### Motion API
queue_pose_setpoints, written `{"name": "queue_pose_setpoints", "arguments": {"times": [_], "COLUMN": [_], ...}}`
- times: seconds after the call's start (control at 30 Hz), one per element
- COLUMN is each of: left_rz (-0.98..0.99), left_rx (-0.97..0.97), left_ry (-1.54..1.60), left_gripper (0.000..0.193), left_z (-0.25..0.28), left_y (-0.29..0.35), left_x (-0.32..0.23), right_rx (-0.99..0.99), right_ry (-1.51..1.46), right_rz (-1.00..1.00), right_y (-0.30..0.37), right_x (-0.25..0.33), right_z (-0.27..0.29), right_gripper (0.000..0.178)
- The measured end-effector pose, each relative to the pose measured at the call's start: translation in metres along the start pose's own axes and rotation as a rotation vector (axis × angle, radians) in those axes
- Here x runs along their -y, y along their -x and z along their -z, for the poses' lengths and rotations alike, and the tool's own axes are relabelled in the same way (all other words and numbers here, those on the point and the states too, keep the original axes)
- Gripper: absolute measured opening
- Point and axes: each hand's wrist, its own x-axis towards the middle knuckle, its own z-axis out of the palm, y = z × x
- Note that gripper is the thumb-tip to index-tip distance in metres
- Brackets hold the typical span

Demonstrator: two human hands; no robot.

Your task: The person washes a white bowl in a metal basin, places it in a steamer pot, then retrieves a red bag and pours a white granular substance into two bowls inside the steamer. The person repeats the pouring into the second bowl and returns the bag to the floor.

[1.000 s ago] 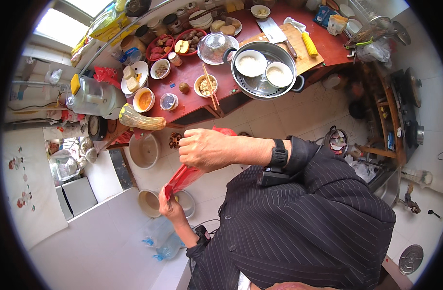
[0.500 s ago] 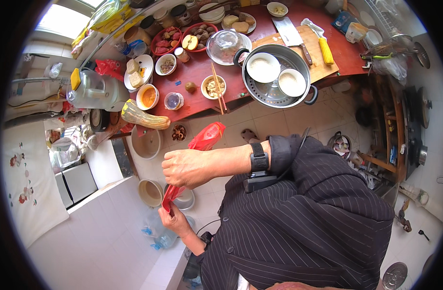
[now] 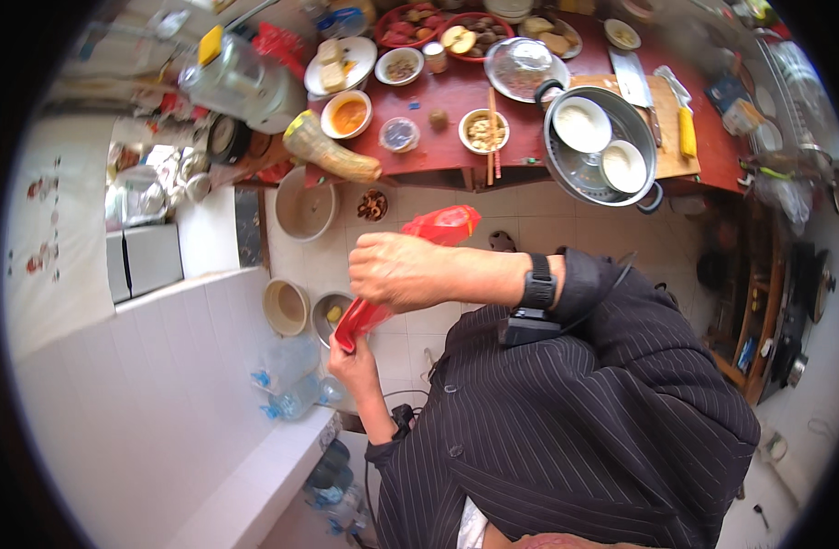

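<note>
Both my hands hold a crumpled red plastic bag [image 3: 445, 222] in front of my body, over the floor between the table and the white tiled wall. My right hand [image 3: 392, 271], with a black strap on its wrist, is closed in a fist round the bag's middle. One end of the bag sticks out beyond the fist toward the table. Lower down, my left hand [image 3: 352, 362] pinches the other end, and the stretch between the hands is pulled fairly taut. Whether anything is inside the bag cannot be seen.
The red table [image 3: 419, 163] ahead carries a striped squash [image 3: 332, 149], a bowl with chopsticks [image 3: 482, 134], a steamer pot [image 3: 556, 169] with two white bowls, and a cleaver [image 3: 632, 80]. Buckets [image 3: 285, 306], a metal basin [image 3: 328, 311] and plastic bottles [image 3: 291, 393] stand on the left.
The view has swung, so the table's things sit farther right and higher. Both hands keep their hold on the red bag, slightly farther right in the picture. A metal basin now shows more fully.
</note>
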Motion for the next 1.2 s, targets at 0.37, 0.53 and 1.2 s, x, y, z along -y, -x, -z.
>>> {"name": "queue_pose_setpoints", "arguments": {"times": [0.37,0.53,1.2], "left_rz": [-0.069,0.240,0.004], "left_rx": [-0.199,-0.025,0.137], "left_ry": [0.093,0.499,0.311], "left_gripper": [0.012,0.015,0.024], "left_z": [0.033,0.052,0.054], "left_y": [-0.022,-0.022,-0.061], "left_x": [0.026,0.036,0.062], "right_rx": [0.053,0.041,0.049], "right_ry": [-0.005,-0.002,-0.102], "right_rz": [-0.078,-0.069,0.104], "right_y": [-0.033,-0.059,-0.082], "right_x": [0.033,0.048,-0.004], "right_z": [-0.003,-0.009,-0.021], "right_gripper": [0.008,0.009,0.012]}}
